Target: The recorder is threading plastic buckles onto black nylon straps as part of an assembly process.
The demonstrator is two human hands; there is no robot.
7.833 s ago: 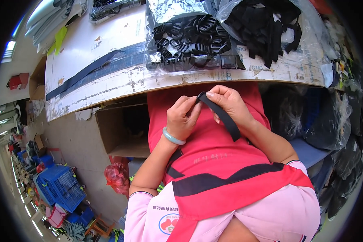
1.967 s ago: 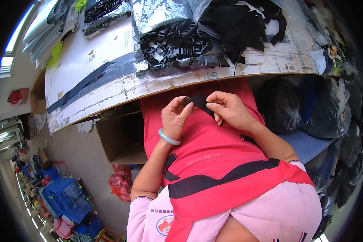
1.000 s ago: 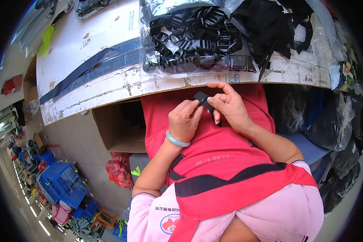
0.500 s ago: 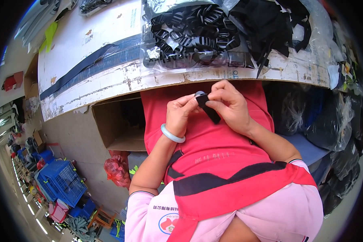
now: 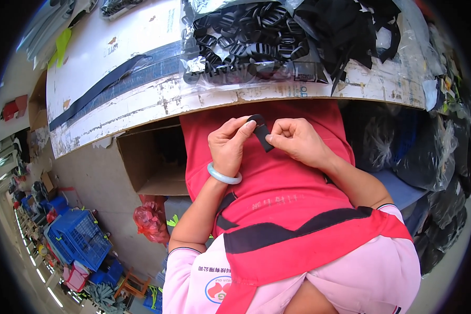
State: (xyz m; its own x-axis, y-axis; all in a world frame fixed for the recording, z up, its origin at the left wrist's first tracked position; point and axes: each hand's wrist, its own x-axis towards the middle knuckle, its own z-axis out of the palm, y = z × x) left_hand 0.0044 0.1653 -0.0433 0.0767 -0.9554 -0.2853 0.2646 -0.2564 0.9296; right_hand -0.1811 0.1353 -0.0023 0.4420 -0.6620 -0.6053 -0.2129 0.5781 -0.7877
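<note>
A short black webbing strap (image 5: pixel 262 137) is stretched between my hands, above the red apron (image 5: pixel 277 180). Its upper end curls over at the fingertips of my left hand (image 5: pixel 228 146), which pinches it; whether a buckle sits inside that curl is hidden. My right hand (image 5: pixel 300 141) has thumb and index finger closed on the strap's right edge, lower down. Beyond my hands, on the worktable, lies a clear plastic bag with many black plastic buckles (image 5: pixel 261 49). Black strap pieces (image 5: pixel 340 31) are heaped to its right.
The worktable (image 5: pixel 141 112) has a worn white edge just beyond my hands. A long black strip (image 5: pixel 97 94) lies on its left part. Below it stands an open cardboard box (image 5: pixel 165 186). A red plastic bag (image 5: pixel 150 219) and blue crates (image 5: pixel 81 238) are on the left; dark filled bags (image 5: pixel 429 157) at right.
My right hand has slid from the strap's upper end down and right along it. The strap now hangs more upright, its top curled over at my left fingertips.
</note>
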